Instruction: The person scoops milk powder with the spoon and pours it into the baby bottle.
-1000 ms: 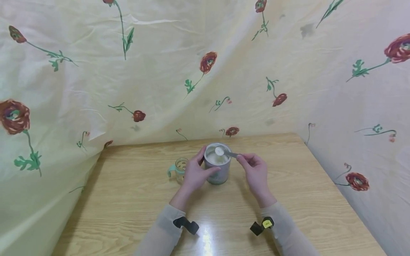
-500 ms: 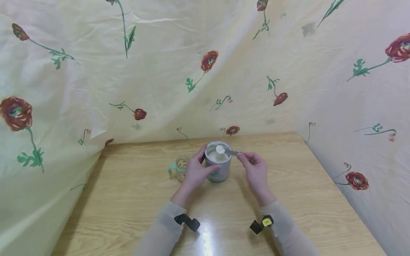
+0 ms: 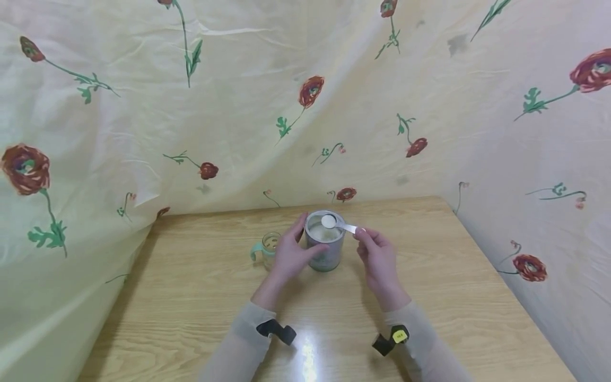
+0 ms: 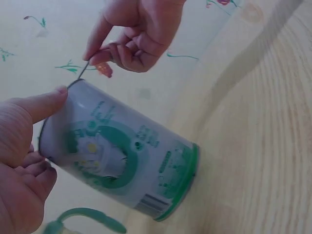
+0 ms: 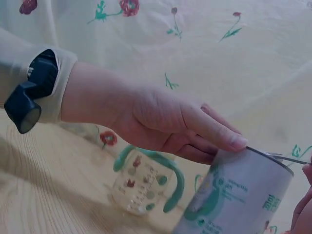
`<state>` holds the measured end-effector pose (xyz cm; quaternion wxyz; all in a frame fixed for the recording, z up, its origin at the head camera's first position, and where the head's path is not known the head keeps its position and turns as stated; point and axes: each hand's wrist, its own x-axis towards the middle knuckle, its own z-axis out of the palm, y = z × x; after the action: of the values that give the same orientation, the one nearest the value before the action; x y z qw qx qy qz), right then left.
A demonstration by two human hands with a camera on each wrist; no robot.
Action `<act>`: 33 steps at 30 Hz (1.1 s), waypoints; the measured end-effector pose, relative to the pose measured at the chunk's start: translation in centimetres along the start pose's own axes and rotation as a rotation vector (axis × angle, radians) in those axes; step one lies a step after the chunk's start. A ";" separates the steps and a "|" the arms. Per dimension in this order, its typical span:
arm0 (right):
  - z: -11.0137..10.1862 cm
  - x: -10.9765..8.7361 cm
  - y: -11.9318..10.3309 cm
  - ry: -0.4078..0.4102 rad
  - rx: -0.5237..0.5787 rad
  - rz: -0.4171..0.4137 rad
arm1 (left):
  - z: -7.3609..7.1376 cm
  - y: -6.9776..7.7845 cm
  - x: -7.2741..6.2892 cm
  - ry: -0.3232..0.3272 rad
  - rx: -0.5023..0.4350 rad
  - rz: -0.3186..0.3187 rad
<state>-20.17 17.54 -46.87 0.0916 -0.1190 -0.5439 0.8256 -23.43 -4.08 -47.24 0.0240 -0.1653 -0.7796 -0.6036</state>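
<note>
In the head view, an open tin can [image 3: 326, 261] of whitish powder stands on the wooden table. My left hand [image 3: 289, 257] holds it near the rim, thumb along the front and fingers round the left side. The left wrist view shows the can's [image 4: 124, 146] grey-white label with green print. Between thumb and fingers, my right hand [image 3: 380, 262] pinches the handle of a measuring scoop [image 3: 329, 221]. The scoop's round bowl is over the can's mouth, filled with white powder. From the left wrist, only the thin handle shows.
Just left of my left hand stands a clear cup [image 5: 139, 187] with printed figures and mint-green handles. The wooden table [image 3: 191, 297] runs back to a flower-printed cloth [image 3: 248, 106], which also hangs at both sides.
My right hand has turned slightly and shifted a little left, and the scoop's handle now catches the light. The scoop stays over the can's mouth. My left hand keeps its hold.
</note>
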 end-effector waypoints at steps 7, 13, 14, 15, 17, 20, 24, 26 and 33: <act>1.1 -0.8 -0.2 -0.005 0.134 0.062 | -3.0 1.0 -1.3 0.033 -0.021 0.024; 1.8 -1.2 -0.2 -0.036 0.180 0.085 | -6.4 -0.1 -2.5 0.113 -0.059 0.062; 1.8 -1.2 -0.2 -0.036 0.186 0.088 | -6.9 -0.4 -2.6 0.122 -0.062 0.053; 1.9 -1.3 -0.2 -0.035 0.189 0.092 | -7.3 -0.6 -2.8 0.130 -0.069 0.041; 1.9 -1.3 -0.1 -0.033 0.189 0.101 | -8.0 -1.3 -3.0 0.139 -0.076 0.032; 2.1 -1.4 -0.2 -0.030 0.181 0.105 | -8.9 -2.3 -3.3 0.151 -0.073 0.038; 2.4 -1.6 -0.1 -0.040 0.165 0.090 | -9.9 -3.7 -3.6 0.144 -0.049 0.042; 2.6 -1.7 0.0 -0.048 0.163 0.080 | -10.3 -4.3 -3.6 0.131 -0.033 0.027; 3.4 -2.1 0.3 -0.079 0.159 0.075 | -11.2 -5.9 -3.8 0.071 -0.032 -0.020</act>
<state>-19.13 13.87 -45.66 0.0484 -0.0988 -0.4749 0.8731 -23.33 -16.84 -50.63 0.0429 -0.1363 -0.7703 -0.6215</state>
